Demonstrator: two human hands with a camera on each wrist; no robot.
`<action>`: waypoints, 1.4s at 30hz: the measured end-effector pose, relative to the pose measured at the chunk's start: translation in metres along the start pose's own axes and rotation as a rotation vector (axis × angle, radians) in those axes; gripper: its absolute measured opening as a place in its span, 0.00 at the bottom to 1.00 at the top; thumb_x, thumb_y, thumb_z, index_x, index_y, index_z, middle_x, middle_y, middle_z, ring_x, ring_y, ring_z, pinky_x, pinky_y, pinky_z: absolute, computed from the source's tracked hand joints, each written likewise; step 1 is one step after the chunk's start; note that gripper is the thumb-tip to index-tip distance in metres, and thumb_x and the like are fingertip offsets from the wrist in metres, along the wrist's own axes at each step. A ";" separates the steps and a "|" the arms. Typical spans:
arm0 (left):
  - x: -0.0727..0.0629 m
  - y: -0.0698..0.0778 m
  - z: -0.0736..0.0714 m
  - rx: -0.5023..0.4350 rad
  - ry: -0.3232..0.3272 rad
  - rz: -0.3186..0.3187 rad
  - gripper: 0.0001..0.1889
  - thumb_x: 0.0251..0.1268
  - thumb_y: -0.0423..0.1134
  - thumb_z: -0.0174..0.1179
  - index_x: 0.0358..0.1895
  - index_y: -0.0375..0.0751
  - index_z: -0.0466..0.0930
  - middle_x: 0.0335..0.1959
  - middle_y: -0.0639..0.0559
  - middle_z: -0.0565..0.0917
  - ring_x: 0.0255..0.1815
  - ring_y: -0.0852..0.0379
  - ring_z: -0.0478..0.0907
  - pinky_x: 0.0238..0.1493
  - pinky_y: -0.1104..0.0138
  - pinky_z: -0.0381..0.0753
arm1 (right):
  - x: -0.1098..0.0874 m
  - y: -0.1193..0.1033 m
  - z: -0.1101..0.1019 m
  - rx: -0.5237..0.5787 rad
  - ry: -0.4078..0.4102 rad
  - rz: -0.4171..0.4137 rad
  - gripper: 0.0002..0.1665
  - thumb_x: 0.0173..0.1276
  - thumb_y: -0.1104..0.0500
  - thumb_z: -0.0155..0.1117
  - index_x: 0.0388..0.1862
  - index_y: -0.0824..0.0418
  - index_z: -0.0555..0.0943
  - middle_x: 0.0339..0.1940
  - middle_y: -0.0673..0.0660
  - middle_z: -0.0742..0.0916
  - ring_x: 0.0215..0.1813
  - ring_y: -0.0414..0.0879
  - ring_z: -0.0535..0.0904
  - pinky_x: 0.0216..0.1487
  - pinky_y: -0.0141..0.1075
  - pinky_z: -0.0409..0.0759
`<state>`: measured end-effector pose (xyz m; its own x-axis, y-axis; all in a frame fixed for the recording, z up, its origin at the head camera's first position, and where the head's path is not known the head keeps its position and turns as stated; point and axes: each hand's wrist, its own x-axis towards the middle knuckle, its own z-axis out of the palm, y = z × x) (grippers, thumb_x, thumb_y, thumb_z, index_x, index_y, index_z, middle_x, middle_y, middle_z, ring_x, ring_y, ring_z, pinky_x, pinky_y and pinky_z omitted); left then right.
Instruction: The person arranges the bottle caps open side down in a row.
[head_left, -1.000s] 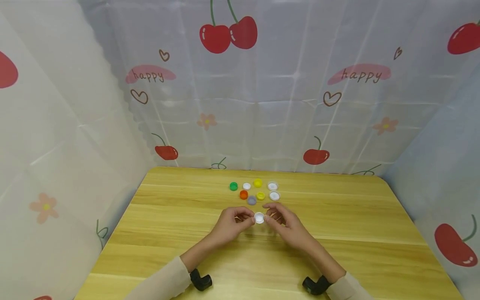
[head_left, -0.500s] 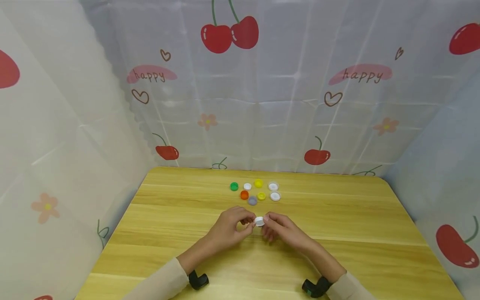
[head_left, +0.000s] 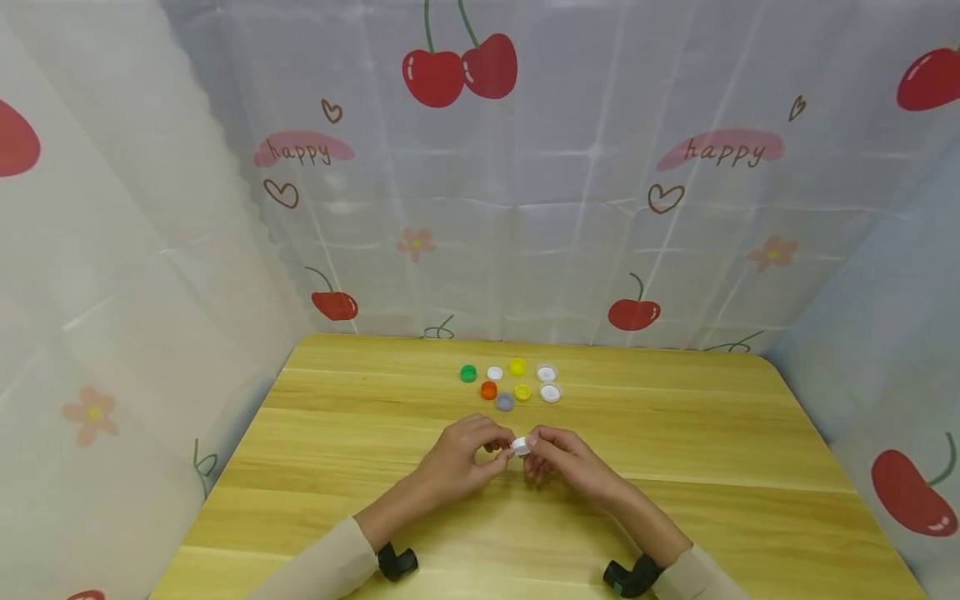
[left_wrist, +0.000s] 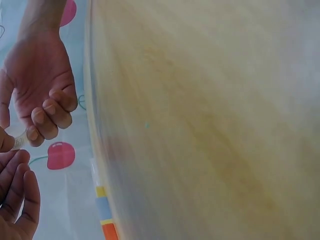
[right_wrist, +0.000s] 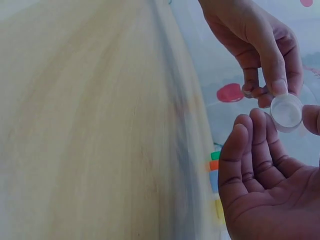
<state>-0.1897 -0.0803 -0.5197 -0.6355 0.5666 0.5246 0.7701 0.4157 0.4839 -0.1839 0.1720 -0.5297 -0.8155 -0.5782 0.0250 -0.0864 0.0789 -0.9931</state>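
Note:
A small white bottle cap is held above the table between both hands. My left hand pinches its left side between thumb and fingers. On the other side, my right hand grips the cap's right edge with its thumb and fingers. From the right wrist, the round face of the white cap shows, with the left hand above it and the right hand below. The left wrist view shows only a sliver of the cap; fingers hide the rest.
Beyond the hands several caps lie grouped on the wooden table: green, orange, greyish, yellow and white among them. A cherry-patterned curtain surrounds the table's back and sides.
The white cap has turned from facing up to standing more on edge and has come slightly nearer. My right fingers have closed in on it. The grouped caps stay put.

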 end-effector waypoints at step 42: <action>-0.021 -0.011 -0.024 -0.225 -0.149 -0.293 0.10 0.73 0.53 0.71 0.53 0.61 0.88 0.43 0.68 0.87 0.42 0.69 0.83 0.50 0.69 0.87 | 0.008 -0.009 0.026 -0.438 0.222 -0.290 0.14 0.68 0.54 0.81 0.51 0.49 0.88 0.44 0.48 0.89 0.43 0.47 0.84 0.46 0.36 0.88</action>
<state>-0.1867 -0.1135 -0.5194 -0.7984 0.5513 0.2421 0.5157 0.4185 0.7476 -0.1749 0.1459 -0.5233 -0.8196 -0.4460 0.3596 -0.5152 0.2996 -0.8030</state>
